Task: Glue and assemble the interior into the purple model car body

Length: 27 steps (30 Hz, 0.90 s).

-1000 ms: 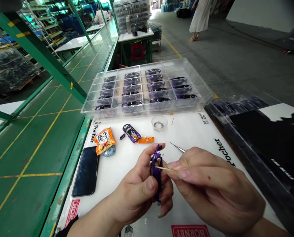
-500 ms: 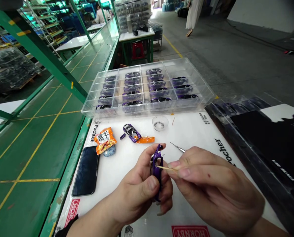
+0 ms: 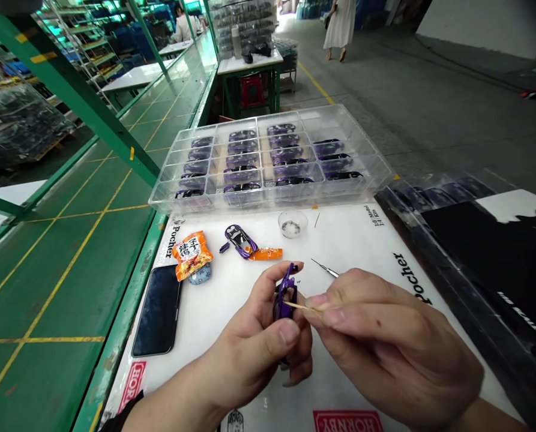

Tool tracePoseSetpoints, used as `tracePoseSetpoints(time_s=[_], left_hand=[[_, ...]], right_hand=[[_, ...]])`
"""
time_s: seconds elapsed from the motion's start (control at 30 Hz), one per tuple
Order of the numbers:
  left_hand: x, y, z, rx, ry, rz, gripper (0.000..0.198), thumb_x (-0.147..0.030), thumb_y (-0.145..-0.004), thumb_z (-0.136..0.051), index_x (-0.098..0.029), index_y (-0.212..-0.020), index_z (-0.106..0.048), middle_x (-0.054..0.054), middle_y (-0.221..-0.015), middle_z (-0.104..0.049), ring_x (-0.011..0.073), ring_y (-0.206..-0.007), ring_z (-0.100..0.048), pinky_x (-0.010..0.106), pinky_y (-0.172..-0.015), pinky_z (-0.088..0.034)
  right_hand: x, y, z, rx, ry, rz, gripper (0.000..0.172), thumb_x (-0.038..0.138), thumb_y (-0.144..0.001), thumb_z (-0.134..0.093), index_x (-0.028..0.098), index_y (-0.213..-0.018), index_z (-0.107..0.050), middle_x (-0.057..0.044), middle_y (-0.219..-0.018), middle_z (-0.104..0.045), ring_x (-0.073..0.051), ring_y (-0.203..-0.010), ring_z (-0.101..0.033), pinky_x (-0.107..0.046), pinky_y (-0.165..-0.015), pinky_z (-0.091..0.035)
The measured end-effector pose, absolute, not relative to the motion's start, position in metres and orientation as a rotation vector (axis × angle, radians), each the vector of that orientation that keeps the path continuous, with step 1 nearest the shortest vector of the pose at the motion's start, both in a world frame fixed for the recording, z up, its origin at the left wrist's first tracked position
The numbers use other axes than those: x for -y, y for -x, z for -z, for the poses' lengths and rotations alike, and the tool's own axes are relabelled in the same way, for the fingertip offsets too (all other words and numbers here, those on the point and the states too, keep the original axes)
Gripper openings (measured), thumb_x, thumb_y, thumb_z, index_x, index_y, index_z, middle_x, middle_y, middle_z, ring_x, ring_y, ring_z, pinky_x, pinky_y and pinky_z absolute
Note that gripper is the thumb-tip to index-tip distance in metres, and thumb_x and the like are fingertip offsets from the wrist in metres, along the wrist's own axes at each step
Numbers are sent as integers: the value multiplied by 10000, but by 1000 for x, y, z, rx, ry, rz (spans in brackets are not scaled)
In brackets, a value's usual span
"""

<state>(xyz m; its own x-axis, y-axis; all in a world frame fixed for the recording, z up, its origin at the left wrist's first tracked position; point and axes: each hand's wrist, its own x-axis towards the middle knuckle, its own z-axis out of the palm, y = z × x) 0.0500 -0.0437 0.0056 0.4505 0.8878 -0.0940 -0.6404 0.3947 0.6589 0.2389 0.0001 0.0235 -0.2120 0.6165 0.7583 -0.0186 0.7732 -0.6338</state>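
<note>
My left hand (image 3: 265,336) grips a purple model car body (image 3: 287,294), held on edge, with the thumb on its near side and part of it hidden by the fingers. Pinched between thumb and fingers of my right hand (image 3: 380,336) is a wooden toothpick (image 3: 301,306), its tip at the car body's side. Behind the hands lie another purple model car body (image 3: 240,241) and an orange strip (image 3: 265,254). A small clear cup (image 3: 292,224) stands further back. Partly covered by my right hand is a thin metal-tipped tool (image 3: 324,267).
A clear divided tray (image 3: 268,195) of purple car bodies spans the back of the table. On the left lie a phone (image 3: 156,312) and an orange snack packet (image 3: 192,255). A green frame post (image 3: 87,114) rises at left; a person (image 3: 340,27) is on the far aisle.
My left thumb and fingers have shifted slightly on the car body. The toothpick stays at its side. In the background the walking person has moved left.
</note>
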Motion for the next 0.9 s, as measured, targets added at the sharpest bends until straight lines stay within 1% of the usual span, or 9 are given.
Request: tracePoseSetpoints(time_s=[0.17,0.3,0.47,0.6,0.77,0.9], left_hand=[[44,-51,-8,-488,-589,-1020,528,-387,-1069,-783,-395,-1554,-576,-45,-827,-519,89,-641,-420,169,-573,-418],[43,-51,-5,-469,-599,-1020,509,-371,-1087,-756,-412,-1563,-579,-51,-807,-512,82,-641,-413,160,-585,-423],[43,-51,-2,-442,-612,-1036,521,-354,-1080,-763,-415,-1565,-582,-50,-828,-514,76,-653,-409,151,-588,-439],[43,-50,-2,-444,-607,-1030,514,-341,-1079,-765,-405,-1557,-587,-50,-817,-509,76,-650,-403,148,-581,-429],[44,-49,-5,-454,-597,-1013,492,-356,-1085,-756,-401,-1545,-588,-59,-788,-482,77,-637,-378,156,-581,-411],[43,-48,-6,-447,-577,-988,535,-400,-1072,-768,-390,-1566,-564,-57,-796,-489,86,-650,-426,172,-588,-454]], right_hand=[[0,-237,-23,1696,485,-605,468,-140,-862,-736,163,-1216,-777,-73,-1035,-858,-200,-878,-832,-326,-787,-766],[1,-237,-23,1698,472,-626,466,-155,-848,-733,141,-1206,-774,-84,-1041,-857,-202,-901,-835,-318,-813,-761],[2,-238,-22,1701,471,-644,488,-147,-846,-755,160,-1225,-764,-64,-1063,-851,-180,-903,-828,-297,-838,-753],[1,-238,-22,1704,474,-670,523,-168,-834,-755,168,-1235,-759,-56,-1077,-852,-171,-915,-822,-295,-856,-749],[1,-238,-23,1702,480,-655,516,-158,-837,-762,172,-1234,-759,-54,-1071,-853,-173,-918,-827,-295,-846,-750],[1,-239,-22,1721,493,-655,508,-143,-845,-767,178,-1239,-755,-56,-1083,-852,-181,-938,-832,-305,-848,-752]])
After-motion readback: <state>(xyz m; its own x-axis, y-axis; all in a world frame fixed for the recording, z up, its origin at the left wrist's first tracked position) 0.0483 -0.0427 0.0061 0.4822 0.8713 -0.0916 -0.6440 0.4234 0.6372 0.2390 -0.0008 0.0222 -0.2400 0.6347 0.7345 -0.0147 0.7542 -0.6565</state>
